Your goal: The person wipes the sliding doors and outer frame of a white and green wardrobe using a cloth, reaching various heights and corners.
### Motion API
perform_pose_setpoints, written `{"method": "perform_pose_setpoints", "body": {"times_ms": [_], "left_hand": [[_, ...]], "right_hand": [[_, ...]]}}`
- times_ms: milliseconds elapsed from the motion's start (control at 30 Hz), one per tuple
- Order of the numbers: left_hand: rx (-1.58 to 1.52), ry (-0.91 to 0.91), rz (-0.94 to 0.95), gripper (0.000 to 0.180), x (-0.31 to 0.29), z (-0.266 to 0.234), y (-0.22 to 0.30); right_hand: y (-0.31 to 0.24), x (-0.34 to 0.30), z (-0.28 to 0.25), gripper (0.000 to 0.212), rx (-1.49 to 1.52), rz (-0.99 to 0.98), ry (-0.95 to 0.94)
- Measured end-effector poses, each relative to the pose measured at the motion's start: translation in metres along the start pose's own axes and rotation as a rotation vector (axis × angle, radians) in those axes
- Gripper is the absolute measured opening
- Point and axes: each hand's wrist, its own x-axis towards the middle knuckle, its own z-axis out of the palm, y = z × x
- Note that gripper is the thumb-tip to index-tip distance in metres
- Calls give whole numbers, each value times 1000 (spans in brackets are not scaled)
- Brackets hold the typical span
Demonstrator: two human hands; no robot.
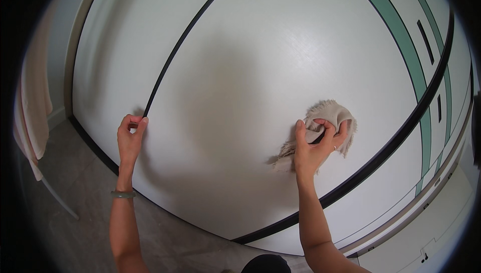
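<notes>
A beige cloth (336, 117) with frayed, fringed edges is bunched against a large white panel (240, 72). My right hand (318, 147) grips it, thumb and fingers curled into its folds, and a ring shows on one finger. Part of the fringe hangs down to the left of that hand. At the left, my left hand (131, 135) pinches the lower visible end of a thin black edge strip (173, 55) that runs up the panel. A grey-green bangle (123, 194) circles my left wrist.
A thick black bar (386, 155) crosses the panel at the right. Beyond it are green stripes (413, 67) and a short black handle (425, 42). Pinkish fabric (34, 107) hangs at the far left above the grey floor (80, 183). A white surface (416, 238) lies at lower right.
</notes>
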Motion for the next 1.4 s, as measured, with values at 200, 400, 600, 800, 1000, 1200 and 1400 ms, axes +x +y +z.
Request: {"method": "perform_pose_setpoints", "body": {"times_ms": [200,400,600,800,1000,1200,1400], "left_hand": [[-4,8,-2,25,0,-1,-1],[-1,5,-11,24,-2,0,1],[-4,2,3,24,-1,2,-1],[10,1,23,24,3,-5,-10],[-38,10,2,24,2,-5,-5],[1,-17,-6,24,3,0,-2],[-63,-19,3,25,2,-1,-1]], "right_hand": [[-2,-2,3,28,-9,12,-5],[2,-5,7,36,-100,-110,40],[41,-107,15,47,15,-815,-777],[23,-17,4,59,-224,-480,-889],[18,53,15,54,-450,-578,-337],[70,-7,2,42,-271,-1015,-653],[48,21,-14,28,-269,-679,-626]]}}
